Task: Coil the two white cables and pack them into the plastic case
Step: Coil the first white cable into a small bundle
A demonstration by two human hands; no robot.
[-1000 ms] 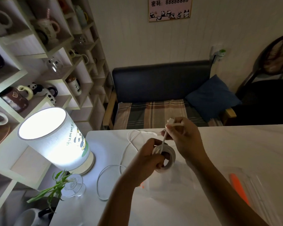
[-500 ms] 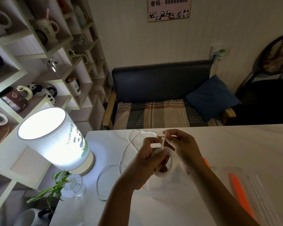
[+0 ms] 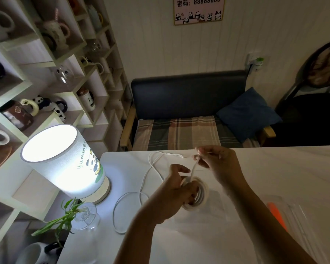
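Centrally, left hand point(image 3: 176, 195) gripped coiled cable point(image 3: 197, 195) above table point(image 3: 274, 168); right hand point(image 3: 220, 164) pinched its free end. Second cable point(image 3: 143, 187) lay loose near table's left edge.

Two thin white cables: one wound into a round coil point(image 3: 197, 195), one lying loose in loops on the table point(image 3: 141, 193). Two bare hands, the left point(image 3: 176, 191) and the right point(image 3: 220, 164). One clear plastic case with an orange strip point(image 3: 286, 216), though its outline is faint. One lit white cylindrical lamp point(image 3: 65, 161). One small clear glass vase holding a green sprig point(image 3: 86, 218).
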